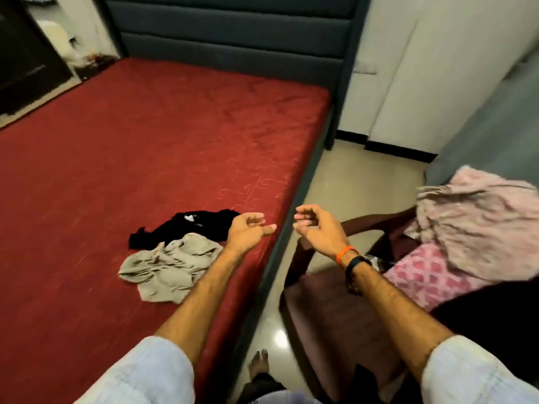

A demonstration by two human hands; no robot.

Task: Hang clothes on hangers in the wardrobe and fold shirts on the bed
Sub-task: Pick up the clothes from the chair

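Observation:
A crumpled beige shirt (169, 266) lies on the red bed (116, 158) near its right edge. A black garment (192, 228) lies bunched just behind it, touching it. My left hand (248, 231) hovers above the bed's right edge, fingers loosely curled, holding nothing. My right hand (318, 228) hangs beside it over the gap between bed and chair, fingers also loosely curled and empty. Pale pink clothes (472, 225) are heaped on a dark plastic chair (326, 313) at the right, with a pink patterned piece (428, 275) underneath.
A dark grey padded headboard (233, 33) stands at the bed's far end. A white wall or door panel (414, 68) rises at the back right, dark furniture (26, 59) at the far left. Beige tiled floor (350, 176) runs between bed and chair. My bare foot (259, 365) stands there.

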